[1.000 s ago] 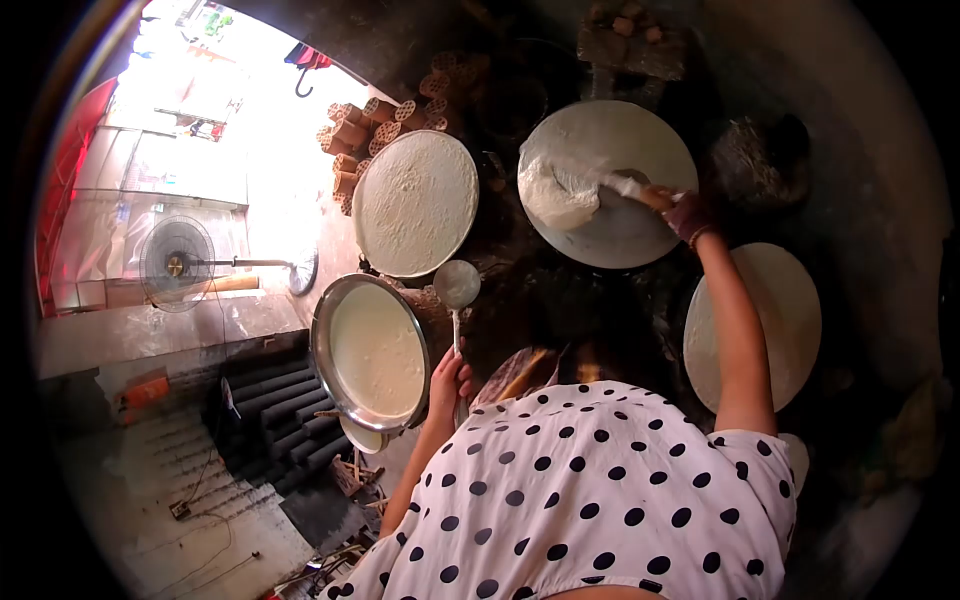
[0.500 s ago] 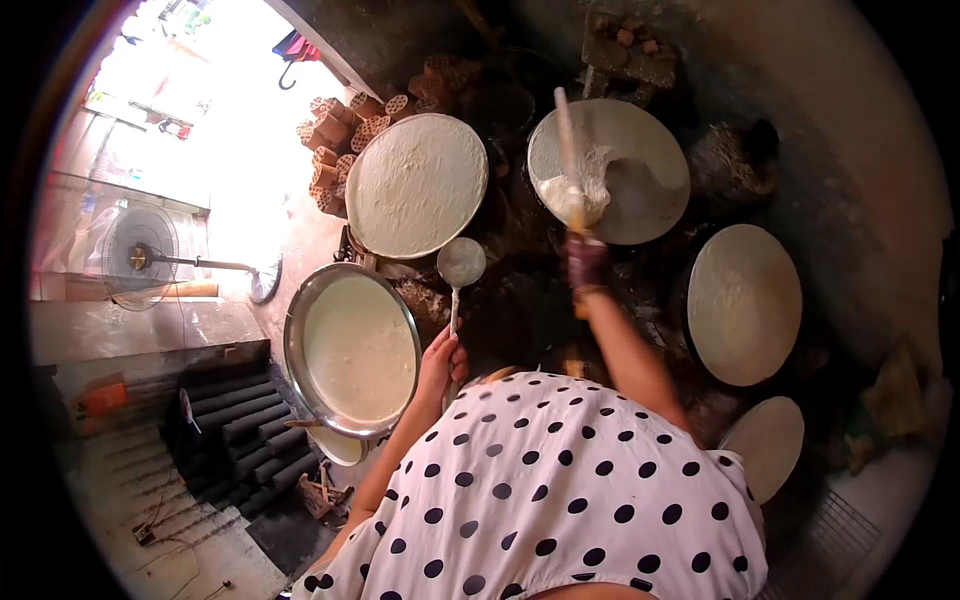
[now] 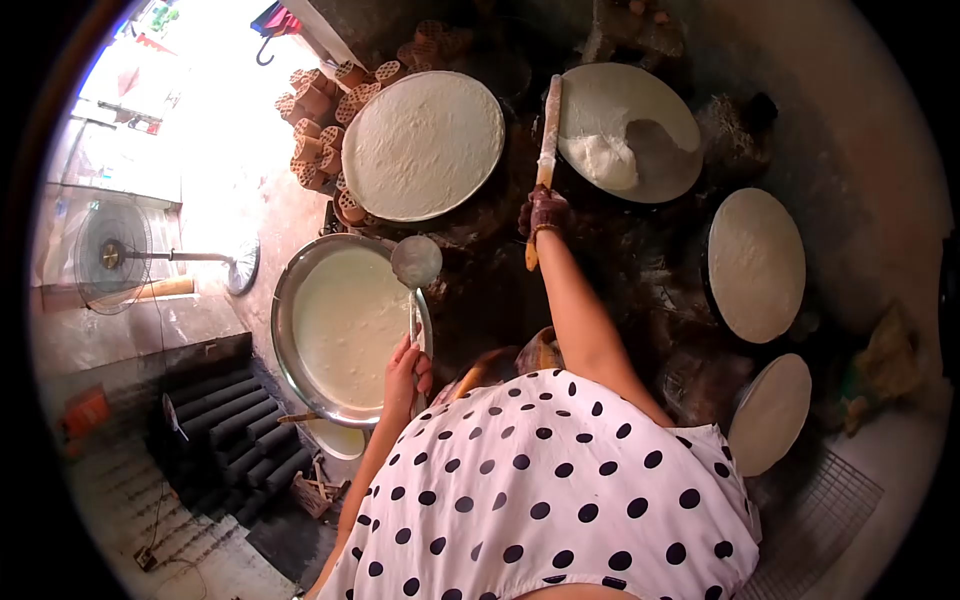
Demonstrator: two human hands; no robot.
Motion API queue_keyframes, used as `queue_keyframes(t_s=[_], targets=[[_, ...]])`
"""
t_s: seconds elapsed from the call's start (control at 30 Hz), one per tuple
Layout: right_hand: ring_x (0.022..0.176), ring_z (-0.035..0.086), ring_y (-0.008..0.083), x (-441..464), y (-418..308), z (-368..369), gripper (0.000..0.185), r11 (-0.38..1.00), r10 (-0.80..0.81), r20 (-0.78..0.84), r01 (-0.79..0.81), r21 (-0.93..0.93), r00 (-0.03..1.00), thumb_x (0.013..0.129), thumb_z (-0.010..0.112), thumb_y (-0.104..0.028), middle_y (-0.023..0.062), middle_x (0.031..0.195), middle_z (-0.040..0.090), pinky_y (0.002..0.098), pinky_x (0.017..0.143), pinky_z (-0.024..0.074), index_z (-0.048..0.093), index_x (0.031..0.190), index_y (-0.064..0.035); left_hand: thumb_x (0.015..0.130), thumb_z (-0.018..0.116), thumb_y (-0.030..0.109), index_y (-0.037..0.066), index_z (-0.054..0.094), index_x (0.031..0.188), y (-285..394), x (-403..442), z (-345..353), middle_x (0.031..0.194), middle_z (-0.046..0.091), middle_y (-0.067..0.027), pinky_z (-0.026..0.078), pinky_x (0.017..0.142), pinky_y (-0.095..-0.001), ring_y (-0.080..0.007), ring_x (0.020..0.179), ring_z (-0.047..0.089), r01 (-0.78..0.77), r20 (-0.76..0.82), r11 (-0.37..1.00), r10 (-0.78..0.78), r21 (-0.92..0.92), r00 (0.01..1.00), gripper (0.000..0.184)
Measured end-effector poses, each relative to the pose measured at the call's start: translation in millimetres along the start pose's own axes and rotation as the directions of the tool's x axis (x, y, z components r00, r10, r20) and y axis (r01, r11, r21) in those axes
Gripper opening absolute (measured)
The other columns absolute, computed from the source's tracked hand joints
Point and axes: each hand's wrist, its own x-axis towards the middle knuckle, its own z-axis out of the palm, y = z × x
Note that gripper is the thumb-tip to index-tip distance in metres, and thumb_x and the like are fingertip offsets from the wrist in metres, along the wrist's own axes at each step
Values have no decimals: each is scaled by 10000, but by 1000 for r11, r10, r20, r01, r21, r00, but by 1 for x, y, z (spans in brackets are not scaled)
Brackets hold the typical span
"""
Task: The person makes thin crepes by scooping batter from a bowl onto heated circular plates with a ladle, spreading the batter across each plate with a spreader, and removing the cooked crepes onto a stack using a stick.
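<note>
My left hand [image 3: 405, 370] is closed round the handle of a ladle [image 3: 416, 262], whose bowl is over the right rim of a metal basin [image 3: 290, 330] of pale batter [image 3: 350, 320]. In my right hand [image 3: 546, 212], which looks dark-gloved, is a long flat stick [image 3: 551, 125], its blade pointing away at the left edge of a round pan [image 3: 655, 165]. A white mass [image 3: 603, 160] lies folded on that pan, with part of the grey surface bare. White batter covers another round pan [image 3: 424, 146], to the left of the stick.
Two more pale round pans [image 3: 757, 265] [image 3: 770, 415] stand at the right. Perforated briquettes [image 3: 315, 100] are piled behind the left pan. Dark cylinders [image 3: 235, 425] are stacked at the lower left, a fan [image 3: 110, 253] lies beyond, and a wire rack [image 3: 825, 510] is at the lower right.
My right hand and the stick have swung left, off the pan's middle to its left edge. The ladle has shifted left to the basin's rim. The view has also shifted.
</note>
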Motion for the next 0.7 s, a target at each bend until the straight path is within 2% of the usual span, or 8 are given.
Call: queue_keyframes(t_s=[0.17,0.23,0.3,0.4,0.43,0.5,0.57,0.7], targets=[[309,413,157,-30,0,-81,194,995,-96,-183,91,-34,978,853,542,-268,18,476,442,317,287,315,514,741,-112,980,377,138,129,404,1341,0,9,-16,586,332,36,262,349,-216,-70,392,291,-58,53,998,58,-18,997,362],[316,429,155,-36,-9,-123,196,975,-177,-198,144,-172,964,852,548,-273,21,481,455,320,288,327,521,744,-112,980,382,141,133,412,1336,0,13,-14,587,335,33,260,350,-217,-71,392,290,-47,66,998,49,-39,997,357],[312,427,163,-44,-31,-145,217,978,-129,-287,74,-197,949,865,548,-273,20,480,459,328,287,329,516,718,-116,981,384,145,136,421,1330,3,15,-8,590,339,34,258,356,-216,-70,400,293,-51,83,998,53,-27,995,351],[321,420,182,-22,-38,-153,259,988,-152,-233,146,-44,960,870,544,-290,24,481,460,334,302,321,503,678,-120,980,388,148,137,431,1324,7,14,7,594,343,37,256,361,-216,-70,408,295,-16,119,998,24,-65,993,346],[351,447,185,-26,-47,-141,237,984,-15,-72,27,176,997,867,542,-297,34,496,480,339,329,350,537,706,-122,980,388,148,137,431,1324,7,16,13,594,343,37,256,361,-216,-70,408,295,-13,127,999,20,-52,992,346],[373,461,179,-64,-56,-99,222,990,121,5,-120,-75,993,860,551,-307,42,510,498,345,351,375,567,740,-120,978,396,141,140,431,1332,7,18,23,594,337,40,253,364,-210,-65,417,289,-4,133,1000,5,-9,991,356],[363,451,173,-52,-35,-116,211,960,92,-28,-96,-264,995,852,569,-312,41,514,503,337,352,381,587,772,-117,978,393,138,141,426,1341,10,17,34,595,334,40,253,368,-207,-62,418,285,9,151,1000,-9,3,988,364],[337,468,182,-51,-52,-200,223,951,67,-178,-117,-286,982,849,543,-301,45,508,509,345,323,391,578,751,-104,984,378,142,137,414,1359,16,18,54,599,327,43,256,375,-205,-54,419,281,-19,189,1000,18,3,982,378]])
